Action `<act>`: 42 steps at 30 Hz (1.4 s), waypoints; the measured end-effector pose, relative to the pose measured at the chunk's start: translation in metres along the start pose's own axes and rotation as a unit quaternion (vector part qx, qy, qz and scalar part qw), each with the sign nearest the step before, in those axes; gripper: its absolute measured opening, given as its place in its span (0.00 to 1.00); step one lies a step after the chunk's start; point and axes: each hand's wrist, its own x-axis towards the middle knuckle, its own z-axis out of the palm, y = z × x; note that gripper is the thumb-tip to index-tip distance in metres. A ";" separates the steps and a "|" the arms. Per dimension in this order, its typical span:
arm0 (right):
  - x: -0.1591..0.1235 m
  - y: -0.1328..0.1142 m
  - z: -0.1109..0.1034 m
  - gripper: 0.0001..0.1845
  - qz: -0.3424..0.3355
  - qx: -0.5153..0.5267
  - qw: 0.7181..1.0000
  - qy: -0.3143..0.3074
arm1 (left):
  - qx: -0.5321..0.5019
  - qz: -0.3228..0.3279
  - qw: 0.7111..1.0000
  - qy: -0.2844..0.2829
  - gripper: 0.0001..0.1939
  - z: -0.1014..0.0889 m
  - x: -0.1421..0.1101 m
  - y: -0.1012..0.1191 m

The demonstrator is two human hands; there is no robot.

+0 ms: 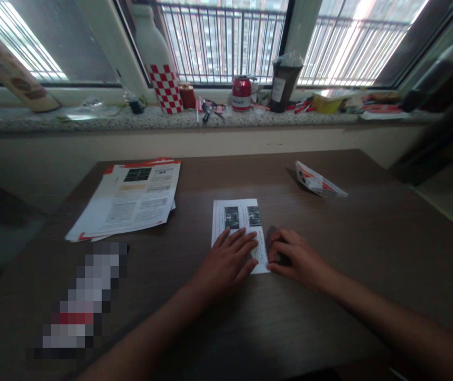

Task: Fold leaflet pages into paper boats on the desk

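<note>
Left hand (229, 260) lies flat on white paper (243, 218) with two dark pictures (232, 217), right hand (301, 258) curled at its edge, grip unclear.

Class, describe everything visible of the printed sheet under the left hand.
The printed sheet is a white rectangle, seemingly paper, bearing two dark pictures side by side and unreadable text. It lies flat on the brown table. The left hand spreads over its near part; the right hand appears to touch its near right corner.

We see a bare left hand (228, 259) and right hand (299, 258), slender forearms (165, 324) uncovered; a dark patch (316, 375) along the bottom edge may be clothing.
</note>
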 end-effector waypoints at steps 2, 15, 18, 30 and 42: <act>-0.004 -0.002 0.001 0.10 0.005 0.001 1.000 0.001 | 0.001 0.000 1.000 -0.002 0.22 -0.001 0.000 0.000; 0.020 0.016 -0.008 0.02 0.023 0.084 0.995 0.055 | 0.017 0.010 1.000 0.001 0.26 0.003 -0.002 -0.003; 0.046 0.030 -0.007 0.02 0.025 0.027 0.994 0.099 | 0.023 0.008 1.000 -0.009 0.27 0.003 -0.001 -0.003; 0.112 0.061 -0.008 0.04 0.030 -0.027 0.989 0.142 | 0.017 0.015 1.000 -0.005 0.26 0.003 -0.002 -0.003; 0.148 0.078 -0.013 0.05 0.049 -0.046 0.983 0.170 | 0.025 0.017 1.000 -0.005 0.25 0.003 -0.002 -0.003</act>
